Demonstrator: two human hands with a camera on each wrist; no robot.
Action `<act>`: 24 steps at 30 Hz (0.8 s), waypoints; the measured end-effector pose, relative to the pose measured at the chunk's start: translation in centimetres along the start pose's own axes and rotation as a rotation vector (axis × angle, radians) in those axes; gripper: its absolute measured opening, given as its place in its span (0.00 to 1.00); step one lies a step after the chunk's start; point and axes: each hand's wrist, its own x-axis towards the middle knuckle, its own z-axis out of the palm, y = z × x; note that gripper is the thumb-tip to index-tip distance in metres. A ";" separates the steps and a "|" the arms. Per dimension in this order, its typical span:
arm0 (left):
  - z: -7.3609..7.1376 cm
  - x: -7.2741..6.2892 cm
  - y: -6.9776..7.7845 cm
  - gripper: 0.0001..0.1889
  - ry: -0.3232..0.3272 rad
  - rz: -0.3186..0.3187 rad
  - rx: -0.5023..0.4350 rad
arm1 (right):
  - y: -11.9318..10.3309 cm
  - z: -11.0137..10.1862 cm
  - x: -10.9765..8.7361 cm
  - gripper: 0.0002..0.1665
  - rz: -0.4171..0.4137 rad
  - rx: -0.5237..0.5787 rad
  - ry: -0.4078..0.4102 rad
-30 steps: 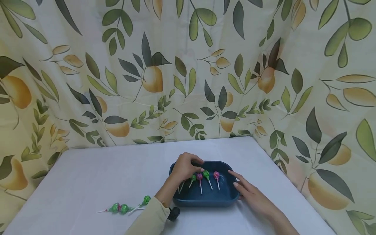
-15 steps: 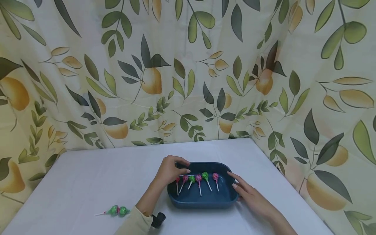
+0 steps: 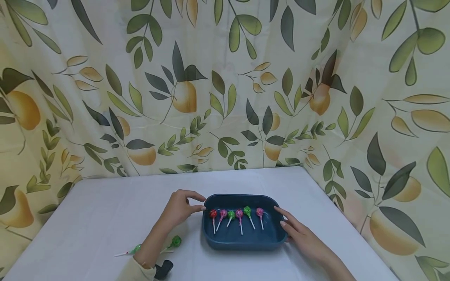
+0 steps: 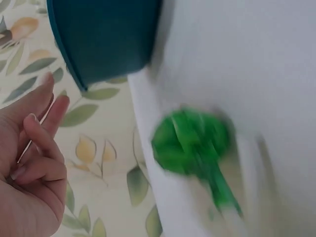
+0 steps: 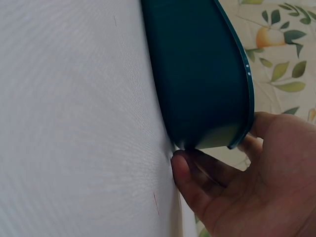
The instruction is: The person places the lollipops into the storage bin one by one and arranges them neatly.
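Note:
A dark blue rectangular tray (image 3: 244, 242) stands on the white table. Several lollipops lie in a row inside it, among them a red lollipop (image 3: 213, 214) at the left end and a pink lollipop (image 3: 259, 211) at the right. My left hand (image 3: 178, 208) is just outside the tray's left end, its fingers loosely bent with nothing between them. My right hand (image 3: 299, 230) holds the tray's right end; in the right wrist view its fingers curl round the rim and lower corner. A green lollipop (image 4: 190, 140) lies on the table beneath my left wrist.
Left of the tray, another green lollipop (image 3: 135, 249) is partly hidden behind my left forearm. A black device (image 3: 163, 269) sits at my left wrist. The white table (image 3: 116, 210) ends at a curtain (image 3: 225, 101) printed with leaves and fruit.
My left hand has drawn back leftward out of the tray, uncovering the red lollipop and its pink neighbour. My right hand has stayed on the tray's right end.

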 end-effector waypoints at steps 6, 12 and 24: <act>-1.6 -1.2 -1.5 0.11 -0.004 -0.044 0.015 | 0.0 0.0 0.0 0.32 0.008 0.011 0.000; -3.7 -2.9 -2.7 0.10 -0.003 -0.070 0.030 | 0.2 0.2 0.0 0.32 0.015 0.023 -0.003; -8.1 -5.9 -6.6 0.10 -0.100 -0.102 -0.027 | 0.0 0.1 0.0 0.29 0.020 0.018 0.008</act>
